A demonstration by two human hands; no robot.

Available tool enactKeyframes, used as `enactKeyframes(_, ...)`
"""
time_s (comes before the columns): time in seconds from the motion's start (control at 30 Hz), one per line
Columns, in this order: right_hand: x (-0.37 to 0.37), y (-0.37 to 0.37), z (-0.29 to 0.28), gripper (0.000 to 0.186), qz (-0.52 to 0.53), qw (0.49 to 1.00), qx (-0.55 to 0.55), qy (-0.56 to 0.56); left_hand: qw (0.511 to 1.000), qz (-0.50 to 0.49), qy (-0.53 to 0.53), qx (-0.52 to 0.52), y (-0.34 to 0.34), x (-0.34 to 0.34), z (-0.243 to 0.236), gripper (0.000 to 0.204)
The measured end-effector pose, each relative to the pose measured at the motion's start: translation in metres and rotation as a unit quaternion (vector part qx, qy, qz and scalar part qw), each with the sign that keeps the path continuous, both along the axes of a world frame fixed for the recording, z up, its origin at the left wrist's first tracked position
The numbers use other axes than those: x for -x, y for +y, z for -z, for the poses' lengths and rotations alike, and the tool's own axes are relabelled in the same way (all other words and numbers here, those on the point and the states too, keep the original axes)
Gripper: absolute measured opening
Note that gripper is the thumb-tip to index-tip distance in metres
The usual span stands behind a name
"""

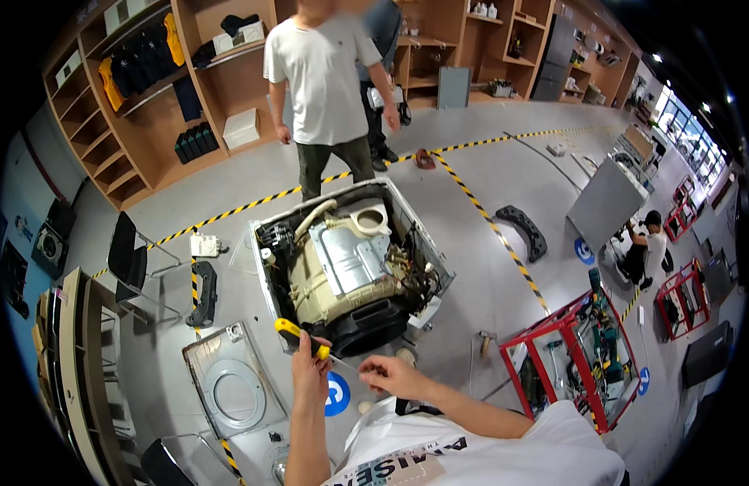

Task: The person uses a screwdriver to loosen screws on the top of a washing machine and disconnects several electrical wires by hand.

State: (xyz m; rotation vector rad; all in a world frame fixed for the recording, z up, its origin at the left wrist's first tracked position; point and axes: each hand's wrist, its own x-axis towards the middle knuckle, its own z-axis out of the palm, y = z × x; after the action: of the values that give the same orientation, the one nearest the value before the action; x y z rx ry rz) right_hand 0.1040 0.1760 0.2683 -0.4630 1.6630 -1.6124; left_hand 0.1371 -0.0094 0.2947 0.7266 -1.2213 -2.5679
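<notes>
A screwdriver (289, 330) with a yellow and black handle is gripped in my left hand (308, 377). Its thin shaft slopes down toward my right hand (393, 376), whose fingers are curled together close to the tip. Whether those fingers pinch the tip or some small part is too small to tell. Just beyond both hands stands a washing machine (439, 263) with its casing open. Inside it show a beige tub (314, 263), a silver metal plate (346, 257), wiring on the right, and a black rounded part (366, 326) at the near side.
On the floor at left lie a front panel (195, 360) with a round hole and a dark curved weight (203, 296). A red-framed tool cart (544, 320) stands right. Beyond the machine stands a person in a white shirt (322, 81); another crouches far right. Chairs (127, 259) stand left.
</notes>
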Motion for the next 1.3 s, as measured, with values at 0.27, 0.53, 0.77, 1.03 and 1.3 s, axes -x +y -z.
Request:
enactKeyframes(0.27,-0.006,-0.002,0.002,0.021,0.085,0.991,-0.038,0.095,0.989,0.084,-0.052,0.107,0.008,-0.003,-0.001,0.044)
enactKeyframes(0.53,-0.003,0.012,0.015,0.019,0.165,0.986,-0.018,-0.022,0.991,0.080,-0.104,-0.038,-0.004,-0.023,0.030,0.051)
enactKeyframes(0.77,-0.003,0.035,0.020,0.019,0.175,0.981,-0.038,-0.070,0.980,0.053,-0.106,-0.163,-0.004,-0.052,0.064,0.046)
enactKeyframes(1.03,-0.004,0.034,0.026,0.018,0.208,0.974,-0.044,-0.074,0.960,0.032,-0.063,-0.272,0.003,-0.059,0.072,0.053)
enactKeyframes(1.3,-0.007,0.039,0.002,0.018,0.222,0.969,-0.048,-0.095,0.903,0.039,0.125,-0.409,0.013,-0.046,0.005,0.075)
